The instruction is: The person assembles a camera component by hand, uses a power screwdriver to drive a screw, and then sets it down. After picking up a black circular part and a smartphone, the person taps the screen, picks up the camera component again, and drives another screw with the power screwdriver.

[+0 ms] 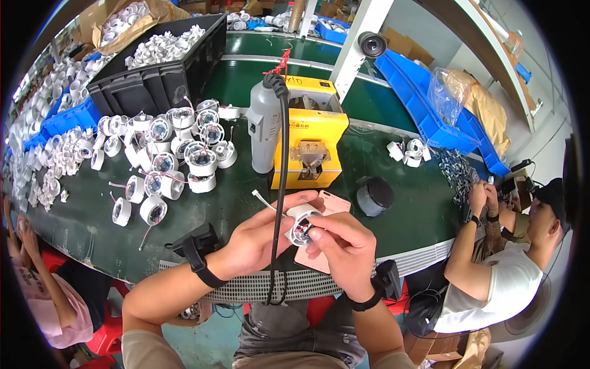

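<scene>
My left hand (249, 245) is closed around a white round plastic housing (300, 213), holding it tilted with its opening toward my right hand. A thin white lead with a small plug (261, 197) sticks out on its left. My right hand (349, 247) has thumb and forefinger pinched at a small dark part with bits of red (303, 229) in the opening. The fingertips partly hide that part. Beneath both hands lies a pink phone (334, 202) on the green table. A black cable (282, 178) hangs down in front of the left fingers.
A grey electric screwdriver (262, 132) stands against a yellow screw feeder (311, 144). Several similar housings (165, 163) are heaped at left, by a black bin (147, 80). A dark round tub (375, 197) sits to the right, near blue trays (430, 123). Other people (498, 283) work at both sides.
</scene>
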`<state>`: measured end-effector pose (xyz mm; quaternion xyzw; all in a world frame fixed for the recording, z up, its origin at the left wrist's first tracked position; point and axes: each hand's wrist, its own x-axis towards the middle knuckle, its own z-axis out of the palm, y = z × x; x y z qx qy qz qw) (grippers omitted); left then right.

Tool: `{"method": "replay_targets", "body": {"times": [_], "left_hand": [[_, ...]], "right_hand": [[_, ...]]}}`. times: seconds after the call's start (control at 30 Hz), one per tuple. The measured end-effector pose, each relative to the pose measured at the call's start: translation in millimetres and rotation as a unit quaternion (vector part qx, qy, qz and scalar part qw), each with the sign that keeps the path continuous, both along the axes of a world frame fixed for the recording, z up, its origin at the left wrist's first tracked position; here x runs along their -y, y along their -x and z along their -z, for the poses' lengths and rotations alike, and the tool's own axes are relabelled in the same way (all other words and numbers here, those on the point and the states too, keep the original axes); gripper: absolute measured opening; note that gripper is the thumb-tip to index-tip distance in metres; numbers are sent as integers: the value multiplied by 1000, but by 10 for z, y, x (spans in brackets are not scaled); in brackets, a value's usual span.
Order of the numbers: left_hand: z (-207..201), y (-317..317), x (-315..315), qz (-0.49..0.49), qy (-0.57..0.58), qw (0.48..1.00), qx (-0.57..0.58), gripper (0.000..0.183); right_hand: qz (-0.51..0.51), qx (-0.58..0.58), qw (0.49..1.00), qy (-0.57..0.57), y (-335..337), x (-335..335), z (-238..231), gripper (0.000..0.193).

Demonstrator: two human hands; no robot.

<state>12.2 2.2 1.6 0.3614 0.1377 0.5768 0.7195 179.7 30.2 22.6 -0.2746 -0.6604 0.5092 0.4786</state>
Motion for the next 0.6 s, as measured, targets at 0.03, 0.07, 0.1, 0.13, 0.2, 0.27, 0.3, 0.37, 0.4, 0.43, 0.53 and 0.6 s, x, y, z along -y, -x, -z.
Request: {"method": "replay_targets", "body": {"times": [0.03, 0.07, 0.1, 0.13, 0.2, 0.27, 0.3, 0.37, 0.4, 0.43, 0.53, 0.6], "left_hand": [[-2, -1, 5, 10, 1, 1000, 3, 46], [-5, -5, 11, 10, 1, 1000, 2, 46], [-8, -10, 20, 6, -2, 1000, 4, 47], [-4, -17, 21, 4, -5, 1000, 6, 48], [11, -23, 24, 3, -7, 1000, 4, 49], [-4, -33, 24, 3, -11, 1000, 2, 50], [-24, -38, 27, 17, -8, 1000, 16, 51], [-11, -52, 23, 28, -3, 999, 30, 51], [27, -67, 30, 5, -16, 1000, 6, 52], [24, -76, 40, -17, -35, 999, -18, 53], [-66, -2, 34, -79, -63, 969, -227, 55], [-109, 30, -24, -114, -55, 947, -295, 54]], "right_hand": [[-1, -1, 1000, 0, -1, -2, 28, 16], [20, 32, 999, -19, -6, 5, 61, 17], [40, 65, 996, -38, -7, 11, 76, 18], [41, 65, 996, -38, -3, 2, 77, 18], [67, 88, 980, -166, 11, -21, 77, 20], [71, 97, 975, -186, -26, -55, 122, 24], [74, 105, 971, -204, -38, -69, 137, 27], [99, 105, 969, -198, 30, -96, 116, 31], [125, 106, 968, -192, 58, -112, 111, 34], [125, 105, 967, -197, 53, -109, 111, 34], [6, 25, 1000, -7, 52, -138, 89, 34], [-19, 80, 996, -43, 30, -304, 48, 35]]}}
